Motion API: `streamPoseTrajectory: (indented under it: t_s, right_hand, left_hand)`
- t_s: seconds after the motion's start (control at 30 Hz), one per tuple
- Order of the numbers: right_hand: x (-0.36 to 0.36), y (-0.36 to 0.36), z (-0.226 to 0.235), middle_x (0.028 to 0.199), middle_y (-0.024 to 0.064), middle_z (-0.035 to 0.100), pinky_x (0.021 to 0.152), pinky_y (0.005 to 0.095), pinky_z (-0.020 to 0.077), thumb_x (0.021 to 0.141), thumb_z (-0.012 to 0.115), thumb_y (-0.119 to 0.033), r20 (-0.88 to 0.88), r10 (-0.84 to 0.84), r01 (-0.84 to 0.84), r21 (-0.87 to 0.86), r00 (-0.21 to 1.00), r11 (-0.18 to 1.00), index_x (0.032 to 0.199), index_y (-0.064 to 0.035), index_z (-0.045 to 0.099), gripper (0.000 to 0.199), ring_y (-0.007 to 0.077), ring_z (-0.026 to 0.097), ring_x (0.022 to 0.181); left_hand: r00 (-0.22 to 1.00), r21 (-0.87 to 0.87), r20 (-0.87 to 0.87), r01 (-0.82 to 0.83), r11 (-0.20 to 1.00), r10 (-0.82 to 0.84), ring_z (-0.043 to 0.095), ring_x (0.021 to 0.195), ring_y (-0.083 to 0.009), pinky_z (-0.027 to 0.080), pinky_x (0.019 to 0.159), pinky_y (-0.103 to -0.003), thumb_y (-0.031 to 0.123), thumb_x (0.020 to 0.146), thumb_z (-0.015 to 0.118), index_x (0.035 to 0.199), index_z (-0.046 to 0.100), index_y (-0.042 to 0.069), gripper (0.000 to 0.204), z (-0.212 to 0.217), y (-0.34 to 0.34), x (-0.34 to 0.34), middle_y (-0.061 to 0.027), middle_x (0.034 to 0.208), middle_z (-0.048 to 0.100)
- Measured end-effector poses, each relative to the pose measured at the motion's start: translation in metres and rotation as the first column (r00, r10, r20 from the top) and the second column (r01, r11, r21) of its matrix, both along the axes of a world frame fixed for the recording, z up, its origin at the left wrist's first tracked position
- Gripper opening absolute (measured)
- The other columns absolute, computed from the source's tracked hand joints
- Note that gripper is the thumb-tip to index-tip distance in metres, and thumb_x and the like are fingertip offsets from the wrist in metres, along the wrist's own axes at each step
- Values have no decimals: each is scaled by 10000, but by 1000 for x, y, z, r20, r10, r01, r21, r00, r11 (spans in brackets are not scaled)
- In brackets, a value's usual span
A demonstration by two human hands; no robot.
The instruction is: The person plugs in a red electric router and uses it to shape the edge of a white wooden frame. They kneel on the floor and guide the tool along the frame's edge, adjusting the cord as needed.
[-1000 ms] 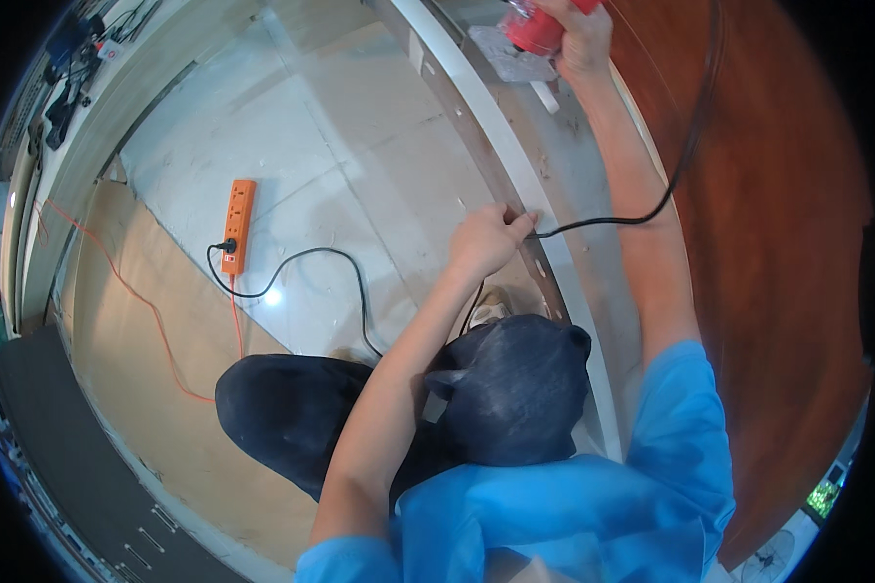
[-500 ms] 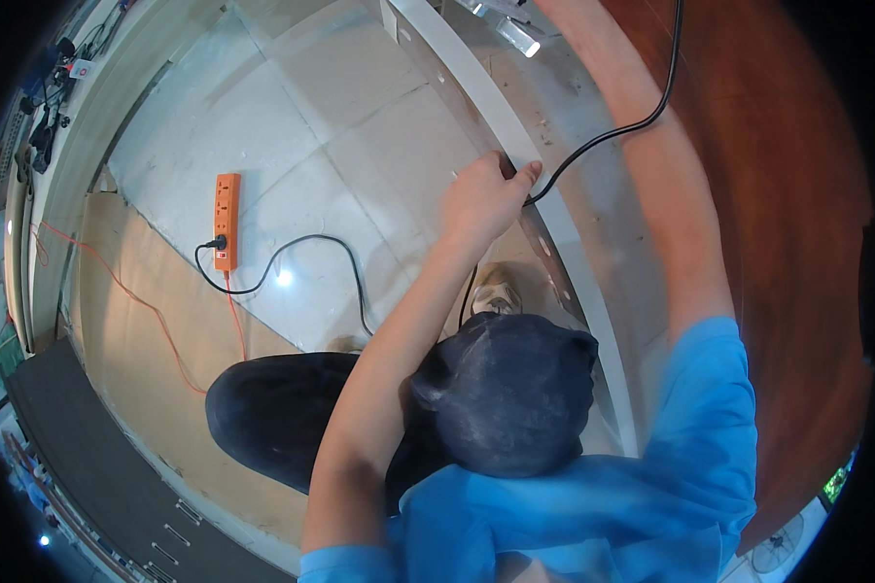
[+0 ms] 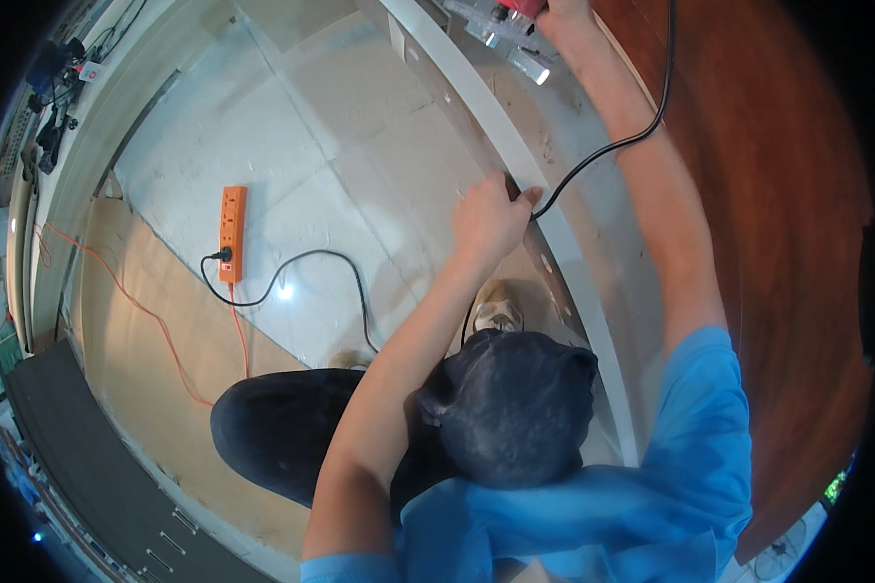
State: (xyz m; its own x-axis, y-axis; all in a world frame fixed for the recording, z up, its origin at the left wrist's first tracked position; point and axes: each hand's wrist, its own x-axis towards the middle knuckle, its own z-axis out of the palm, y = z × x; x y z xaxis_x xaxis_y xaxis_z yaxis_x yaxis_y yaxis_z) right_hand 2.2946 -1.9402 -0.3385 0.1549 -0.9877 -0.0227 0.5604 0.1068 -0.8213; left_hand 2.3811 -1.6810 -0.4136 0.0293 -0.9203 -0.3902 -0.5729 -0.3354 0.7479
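Observation:
My left hand (image 3: pixel 491 216) is closed over the long pale panel (image 3: pixel 569 262) that stands on edge, its thumb on the white top edge. A black power cord (image 3: pixel 608 149) comes out beside that thumb, loops over my right forearm and leaves at the top. Whether the hand also pinches the cord is hidden. My right hand (image 3: pixel 566 17) is at the upper edge, partly cut off, closed on a red tool (image 3: pixel 523 7). Clear plastic parts (image 3: pixel 527 65) show beside the tool; its full shape lies out of view.
An orange power strip (image 3: pixel 232 228) with a black plug in it lies on the tiled floor, its thin orange cord (image 3: pixel 126 289) trailing left. My bent knees and shoe (image 3: pixel 499 309) are beside the panel. A large red-brown board (image 3: pixel 778 243) fills the right side. Wood chips lie between.
My right hand and the red tool have come further into view at the top. My left hand keeps its place on the panel while the whole view has shifted slightly.

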Motion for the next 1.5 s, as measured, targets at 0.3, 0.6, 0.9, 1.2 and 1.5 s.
streamPoseTrajectory:
  t_s: [0.3,0.6,0.9,1.2,1.5]
  right_hand:
    - [11,14,12,841,73,663,630,392,600,842,755,-156,-41,-63,59,-98,997,993,1069,-44,617,288,207,667,681]
    - [19,15,22,852,67,672,634,354,583,793,798,-147,-128,-105,98,-54,986,994,1086,-37,642,350,194,673,695]
    - [23,14,15,832,62,690,636,323,557,770,809,-131,-187,-130,96,-179,974,979,1024,-46,678,298,174,670,690]
    - [31,27,15,830,45,685,638,319,564,774,797,-124,-182,-97,42,-285,979,958,1051,-56,658,317,159,676,690]
    - [28,35,14,873,43,688,691,329,565,763,806,-134,-224,28,-75,-205,974,976,1069,-49,652,353,165,676,741]
  left_hand:
    - [1000,37,-4,-3,999,4,708,778,-326,529,708,-433,498,913,721,869,673,-3,505,3,-2,0,-168,767,710]
    - [999,117,-3,46,992,-46,717,861,-361,534,760,-470,487,936,678,932,666,39,448,8,-4,3,-173,846,736]
    - [999,155,-45,23,988,-17,719,903,-357,532,783,-465,516,940,670,975,656,52,466,4,-3,3,-167,899,748]
    - [1000,80,-18,-13,997,15,718,893,-339,528,774,-439,506,942,679,963,663,13,494,6,2,0,-179,895,737]
    - [1000,86,-2,31,996,-31,716,927,-358,536,804,-457,492,951,669,1004,675,5,490,9,0,2,-200,929,737]
